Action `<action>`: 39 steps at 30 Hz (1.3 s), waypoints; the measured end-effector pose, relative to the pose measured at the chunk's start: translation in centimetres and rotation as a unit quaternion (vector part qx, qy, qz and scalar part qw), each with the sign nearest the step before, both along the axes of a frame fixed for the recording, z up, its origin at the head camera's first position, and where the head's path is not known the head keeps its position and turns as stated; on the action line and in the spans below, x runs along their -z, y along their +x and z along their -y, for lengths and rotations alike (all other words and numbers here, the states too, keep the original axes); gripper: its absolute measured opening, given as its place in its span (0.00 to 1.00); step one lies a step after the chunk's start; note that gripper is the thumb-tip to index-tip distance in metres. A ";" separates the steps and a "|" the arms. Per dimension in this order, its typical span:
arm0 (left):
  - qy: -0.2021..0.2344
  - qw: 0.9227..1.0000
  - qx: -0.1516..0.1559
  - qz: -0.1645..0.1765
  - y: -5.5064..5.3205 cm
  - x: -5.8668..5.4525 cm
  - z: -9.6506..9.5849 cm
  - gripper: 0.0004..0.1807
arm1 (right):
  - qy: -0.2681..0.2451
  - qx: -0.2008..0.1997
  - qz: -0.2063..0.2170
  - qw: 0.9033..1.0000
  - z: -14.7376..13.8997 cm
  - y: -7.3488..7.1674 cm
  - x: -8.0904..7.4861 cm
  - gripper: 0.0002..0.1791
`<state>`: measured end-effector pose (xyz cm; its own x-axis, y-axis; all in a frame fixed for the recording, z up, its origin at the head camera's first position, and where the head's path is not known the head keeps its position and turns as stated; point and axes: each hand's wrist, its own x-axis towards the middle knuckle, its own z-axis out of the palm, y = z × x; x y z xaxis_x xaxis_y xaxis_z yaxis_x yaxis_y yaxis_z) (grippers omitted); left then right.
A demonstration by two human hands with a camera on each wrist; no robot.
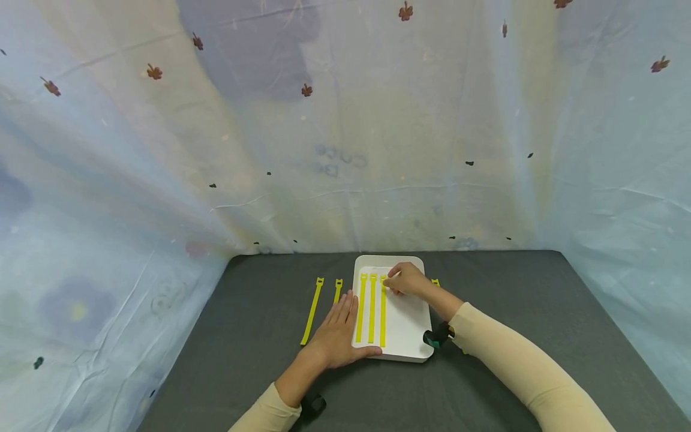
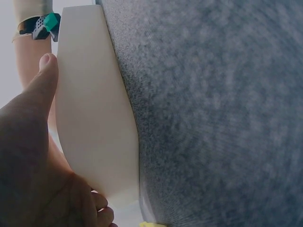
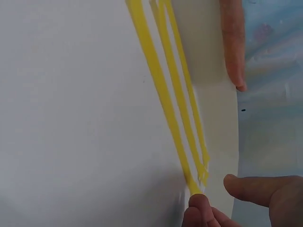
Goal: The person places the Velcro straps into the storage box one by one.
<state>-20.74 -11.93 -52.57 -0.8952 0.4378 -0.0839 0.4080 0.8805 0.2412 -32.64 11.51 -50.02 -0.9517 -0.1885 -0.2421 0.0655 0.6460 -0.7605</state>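
A white rectangular tray (image 1: 407, 318) is set on the dark grey tabletop (image 1: 243, 318). In its left half, three slim yellow straps are laid side by side, their slotted heads turned toward the tray's far end: the left strap (image 1: 360, 315), the middle strap (image 1: 372, 315) and the right strap (image 1: 383, 321). The right strap is touched at its head by the fingertips of the right hand (image 1: 409, 281), the thumb being spread away from them. The tray's near left corner is partly covered by the left hand (image 1: 337, 336), whose fingers are stretched out close together along the tray's left side, while the thumb is spread along its near edge. Left of the tray, an outer strap (image 1: 312, 312) and a partly covered strap (image 1: 338, 290) are laid. Just right of the tray, a slotted head (image 1: 435, 282) is seen beside the right forearm. Beyond the tray, a pale patterned sheet (image 1: 372, 120) is hung.
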 end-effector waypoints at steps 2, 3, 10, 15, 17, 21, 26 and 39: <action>0.000 1.000 0.000 0.001 0.0 0.0 0.0 0.73 | -0.001 -0.003 -0.005 1.000 -0.1 0.0 -0.3 0.18; 0.000 1.000 0.000 0.001 0.0 -0.1 0.0 0.73 | -0.004 -0.005 -0.006 1.000 -0.1 0.1 -0.5 0.18; 0.002 1.000 0.000 -0.003 0.0 0.0 0.1 0.73 | -0.036 -0.020 -0.006 0.999 -0.7 0.4 -1.3 0.20; 0.001 1.000 0.002 -0.007 0.0 0.1 0.1 0.73 | -0.055 -0.030 -0.027 0.998 -1.4 1.1 -2.1 0.23; 0.000 1.000 0.002 -0.008 0.0 0.1 0.1 0.73 | -0.061 -0.029 -0.031 0.997 -1.6 1.4 -2.5 0.24; 0.001 1.000 0.002 -0.006 0.0 0.1 0.1 0.73 | -0.071 -0.028 -0.037 0.996 -2.4 2.0 -3.0 0.24; 0.002 1.000 0.001 -0.002 0.0 0.0 0.0 0.74 | -0.079 -0.027 -0.049 0.995 -3.4 2.9 -3.5 0.24; 0.013 1.000 -0.003 -0.002 0.2 -0.1 -0.1 0.73 | -0.080 -0.015 -0.080 0.993 -5.9 4.1 -3.8 0.21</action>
